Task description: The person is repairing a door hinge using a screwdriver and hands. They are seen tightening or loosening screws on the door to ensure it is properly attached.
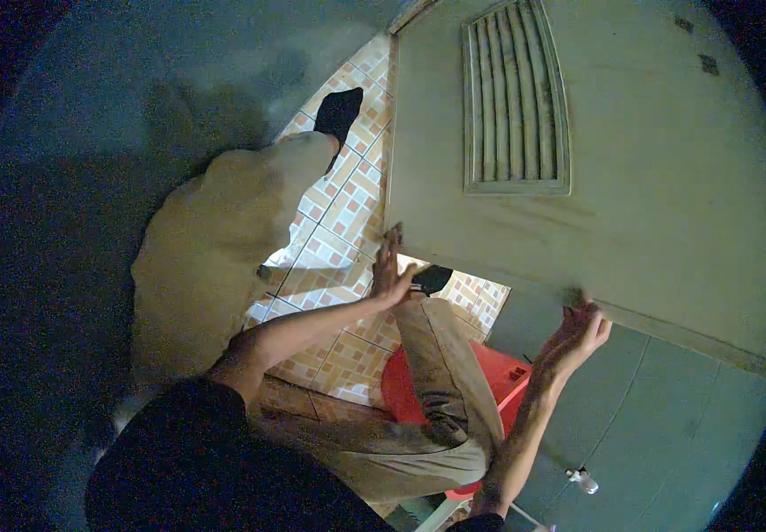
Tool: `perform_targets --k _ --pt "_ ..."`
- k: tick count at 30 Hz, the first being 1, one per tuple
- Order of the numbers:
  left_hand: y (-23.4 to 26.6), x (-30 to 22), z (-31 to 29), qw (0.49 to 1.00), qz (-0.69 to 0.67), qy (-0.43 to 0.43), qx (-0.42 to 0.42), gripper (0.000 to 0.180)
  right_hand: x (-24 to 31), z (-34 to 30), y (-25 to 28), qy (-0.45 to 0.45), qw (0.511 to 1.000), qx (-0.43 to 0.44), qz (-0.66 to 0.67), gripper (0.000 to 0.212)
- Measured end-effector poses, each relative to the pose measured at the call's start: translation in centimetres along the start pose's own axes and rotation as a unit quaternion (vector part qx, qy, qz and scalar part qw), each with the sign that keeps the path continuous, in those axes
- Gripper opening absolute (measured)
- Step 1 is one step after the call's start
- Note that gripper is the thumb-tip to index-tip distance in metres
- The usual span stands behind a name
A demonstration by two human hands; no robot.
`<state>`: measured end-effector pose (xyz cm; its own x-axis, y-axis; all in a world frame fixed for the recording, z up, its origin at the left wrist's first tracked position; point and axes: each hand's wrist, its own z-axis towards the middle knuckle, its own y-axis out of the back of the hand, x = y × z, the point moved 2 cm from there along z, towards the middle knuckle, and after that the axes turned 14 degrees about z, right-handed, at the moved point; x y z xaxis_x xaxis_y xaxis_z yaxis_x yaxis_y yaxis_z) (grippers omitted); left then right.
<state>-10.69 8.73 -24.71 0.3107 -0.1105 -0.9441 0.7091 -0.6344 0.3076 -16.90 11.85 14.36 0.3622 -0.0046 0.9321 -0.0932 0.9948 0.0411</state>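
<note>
A cream door panel [658, 177] with a slatted vent [518, 97] fills the upper right. At its lower left corner is my left hand [392, 279], fingers reaching up along the edge and thumb apart below it. My right hand [582, 330] is closed round the panel's lower edge, farther to the right, with its fingertips partly hidden. My bent leg [449, 363] in khaki trousers lies below the panel, its dark-covered foot [434, 278] just under the edge.
A red plastic object [500, 377], perhaps a stool, is beside my leg. Patterned tiles [347, 199] cover the floor. On the left is a beige-clothed leg [223, 239] with a black foot covering [338, 115]; whose is unclear. A small white fitting [582, 480] is on the grey-green surface at lower right.
</note>
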Motion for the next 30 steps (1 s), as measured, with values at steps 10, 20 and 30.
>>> perform_targets --k 10,20,30 --pt "-2.6 3.1 0.6 0.996 0.058 0.071 0.000 0.084 -0.1 -0.1 0.2 0.006 0.999 0.036 -0.013 0.025" --pt "-3.0 3.8 0.1 0.995 0.048 0.085 0.015 0.083 0.3 0.2 -0.3 -0.014 1.000 0.015 -0.016 0.025" --pt "-3.2 4.5 -0.3 0.994 0.045 0.094 0.033 0.081 0.5 0.1 -0.1 -0.011 0.999 0.027 -0.031 0.024"
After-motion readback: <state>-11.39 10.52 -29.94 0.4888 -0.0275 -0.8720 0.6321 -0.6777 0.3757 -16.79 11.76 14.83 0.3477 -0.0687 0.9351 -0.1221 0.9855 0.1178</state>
